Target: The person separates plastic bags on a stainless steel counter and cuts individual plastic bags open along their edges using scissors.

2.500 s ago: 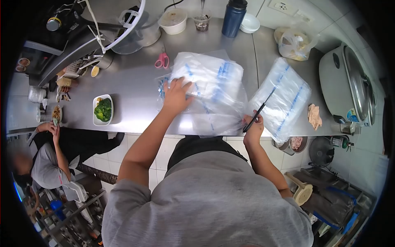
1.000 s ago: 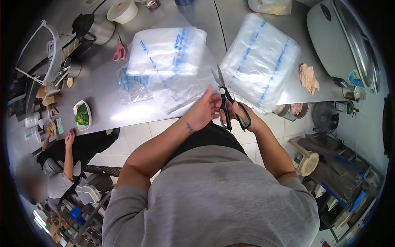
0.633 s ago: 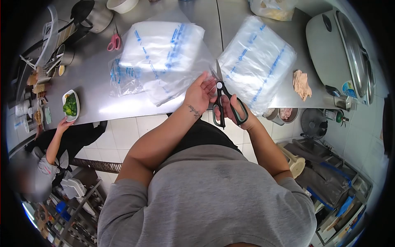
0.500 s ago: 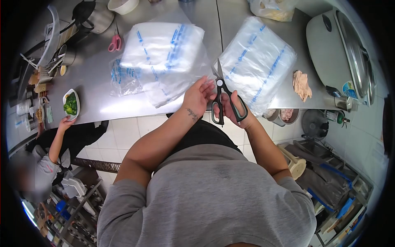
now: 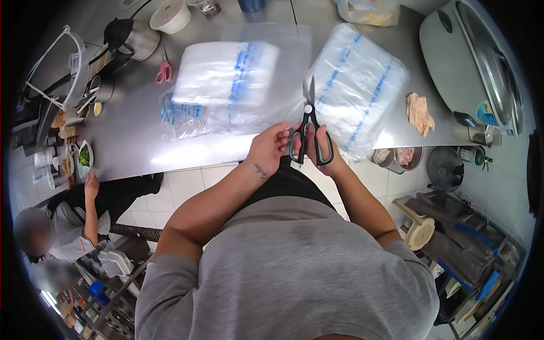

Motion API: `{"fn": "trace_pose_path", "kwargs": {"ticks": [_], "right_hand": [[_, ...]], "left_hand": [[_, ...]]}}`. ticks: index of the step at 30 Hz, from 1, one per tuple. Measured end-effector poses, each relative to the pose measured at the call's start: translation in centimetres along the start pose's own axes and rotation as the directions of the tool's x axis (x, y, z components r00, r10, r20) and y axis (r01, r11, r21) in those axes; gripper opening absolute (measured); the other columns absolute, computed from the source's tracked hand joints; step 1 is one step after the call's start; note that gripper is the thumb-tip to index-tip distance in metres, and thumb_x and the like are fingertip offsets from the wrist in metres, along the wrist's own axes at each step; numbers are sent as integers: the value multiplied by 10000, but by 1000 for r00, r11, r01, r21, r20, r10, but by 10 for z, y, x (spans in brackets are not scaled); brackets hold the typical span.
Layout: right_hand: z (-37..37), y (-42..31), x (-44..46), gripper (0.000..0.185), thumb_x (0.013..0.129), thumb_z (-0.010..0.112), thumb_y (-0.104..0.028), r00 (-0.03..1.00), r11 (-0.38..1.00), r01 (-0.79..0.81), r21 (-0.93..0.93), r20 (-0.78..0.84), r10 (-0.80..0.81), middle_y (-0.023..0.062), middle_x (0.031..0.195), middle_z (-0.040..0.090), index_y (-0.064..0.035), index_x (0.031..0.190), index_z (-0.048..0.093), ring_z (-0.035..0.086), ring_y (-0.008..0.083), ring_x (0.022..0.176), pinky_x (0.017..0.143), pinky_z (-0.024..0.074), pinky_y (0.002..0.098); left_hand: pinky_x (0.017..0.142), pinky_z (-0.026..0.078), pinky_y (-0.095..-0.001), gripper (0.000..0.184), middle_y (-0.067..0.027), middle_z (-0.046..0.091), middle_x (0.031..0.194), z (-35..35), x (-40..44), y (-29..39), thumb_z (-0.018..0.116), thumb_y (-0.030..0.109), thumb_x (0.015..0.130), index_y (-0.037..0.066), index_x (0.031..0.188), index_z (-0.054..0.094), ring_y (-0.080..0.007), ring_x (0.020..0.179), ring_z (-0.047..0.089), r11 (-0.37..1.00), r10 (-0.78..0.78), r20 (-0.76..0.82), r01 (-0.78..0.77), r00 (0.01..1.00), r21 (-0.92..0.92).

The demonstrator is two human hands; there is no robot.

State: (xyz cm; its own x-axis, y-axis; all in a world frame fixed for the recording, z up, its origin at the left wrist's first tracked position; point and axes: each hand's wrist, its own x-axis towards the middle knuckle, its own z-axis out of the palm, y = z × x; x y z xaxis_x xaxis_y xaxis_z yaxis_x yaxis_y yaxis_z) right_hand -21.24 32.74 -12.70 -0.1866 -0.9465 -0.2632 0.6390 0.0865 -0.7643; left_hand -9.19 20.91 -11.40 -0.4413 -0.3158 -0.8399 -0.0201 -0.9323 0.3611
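Centrally, a pair of steel scissors with black-and-grey looped handles (image 5: pixel 307 109) sits in the right hand (image 5: pixel 336 161), whose grip is wrapped about the handles; the blades stand slightly parted, pointing forward over the brushed-metal tabletop (image 5: pixel 133 122). The left hand (image 5: pixel 265 152) is half curled just beside the left loop; whether its grip pinches anything cannot be told. The step in hand appears to be readying the scissors, beside a flat stack of translucent, blue-printed plastic film (image 5: pixel 198 71) and a slanted second stack of similar film (image 5: pixel 362 85). Any cut from here would call for the blade tips to be kept clear of the second stack. Fingers behind the handles are hidden; the edges of a loose transparent plastic sheet (image 5: pixel 292 51) are hard to trace. A dark blue cylindrical vessel (image 5: pixel 251 5) is cut off at the upper border.
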Motion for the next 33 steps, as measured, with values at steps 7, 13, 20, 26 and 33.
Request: {"fn": "trace_pose_path", "kwargs": {"ticks": [7, 13, 20, 26, 33], "right_hand": [[-8, -16, 37, 892, 844, 351, -768, 917, 992, 121, -25, -380, -121, 55, 888, 576, 24, 1239, 461, 539, 142, 831, 761, 437, 280], [-45, -50, 82, 825, 817, 456, -747, 787, 936, 349, 50, -558, -263, 79, 831, 593, 2, 1159, 508, 575, 178, 779, 729, 461, 306], [-122, -116, 82, 405, 782, 712, -265, 669, 883, 462, -75, -625, -403, 82, 805, 595, -14, 1041, 530, 596, 187, 719, 640, 472, 286], [-174, -159, 53, 502, 661, 736, -21, 442, 848, 302, -436, -724, -530, 77, 748, 612, 37, 1116, 532, 598, 161, 638, 571, 457, 263], [-203, -140, 39, 531, 683, 782, -186, 346, 588, -375, -717, -697, -628, 164, 794, 675, 25, 1123, 574, 666, 266, 671, 630, 514, 345]], "left_hand": [[609, 364, -224, 136, 13, 590, 737, 9, -34, -8, 710, 186, 809, 85, 794, 621, -75, 646, 476, 977, 63, 86, -79, 994, 196], [597, 365, -207, 145, -2, 610, 737, 12, -41, -14, 719, 170, 800, 51, 812, 636, -67, 639, 477, 914, 71, 196, -143, 978, 380], [613, 373, -208, 148, -18, 628, 741, 25, -41, -19, 710, 163, 802, 20, 809, 671, -68, 662, 488, 782, -3, 328, -202, 945, 590], [654, 383, -236, 184, -32, 635, 770, 68, 1, -50, 699, 179, 815, -4, 823, 675, -99, 697, 497, 733, 31, 475, -343, 880, 587], [653, 403, -255, 237, -45, 651, 788, 75, 22, -74, 703, 216, 812, -5, 895, 688, -109, 726, 523, 574, -54, 470, -358, 881, 736]]}}
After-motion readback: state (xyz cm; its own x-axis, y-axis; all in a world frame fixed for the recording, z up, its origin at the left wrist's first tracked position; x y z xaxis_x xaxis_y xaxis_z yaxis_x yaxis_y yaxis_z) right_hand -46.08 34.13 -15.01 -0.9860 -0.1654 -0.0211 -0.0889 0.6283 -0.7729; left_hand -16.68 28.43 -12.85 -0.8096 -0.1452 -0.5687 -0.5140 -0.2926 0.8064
